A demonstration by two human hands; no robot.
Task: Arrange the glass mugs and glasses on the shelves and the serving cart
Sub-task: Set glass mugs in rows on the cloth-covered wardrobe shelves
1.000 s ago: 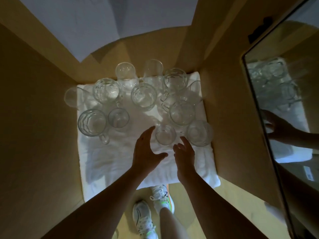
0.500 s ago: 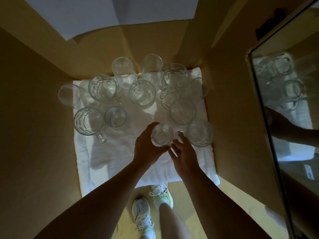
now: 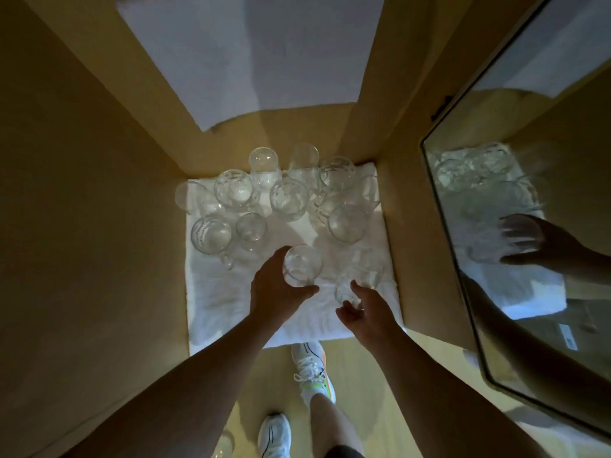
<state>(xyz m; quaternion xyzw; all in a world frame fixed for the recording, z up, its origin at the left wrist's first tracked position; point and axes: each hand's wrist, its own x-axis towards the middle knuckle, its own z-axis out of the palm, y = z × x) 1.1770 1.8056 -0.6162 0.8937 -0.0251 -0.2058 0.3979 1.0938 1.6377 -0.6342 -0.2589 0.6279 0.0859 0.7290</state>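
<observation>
I am seeing both bare forearms reaching up from the bottom of the frame toward its centre. The left hand [image 3: 276, 289] is curling around a small round glass [image 3: 302, 265], thumb stretched out to the right beneath it and fingers wrapping its left side. The right hand [image 3: 367, 310] is gripping a second clear glass [image 3: 352, 287], which is blurring; the thumb is hooking around its lower edge and the fingers are lying along its right side.

Both glasses are sitting over a white towel [image 3: 238, 302], soft and wrinkled, which is covering the shelf floor in the middle of the frame. Across the towel's upper half a cluster of glass mugs and glasses [image 3: 287, 198] is standing upright, rims circular and transparent, some with faceted, dimpled walls and looped handles. One dimpled mug [image 3: 211, 233] is standing at centre left.

Smooth tan wooden panels [image 3: 82, 209] are walling the space. At the right a glossy door pane [image 3: 529, 226] is reflecting the glassware and a hand.
</observation>
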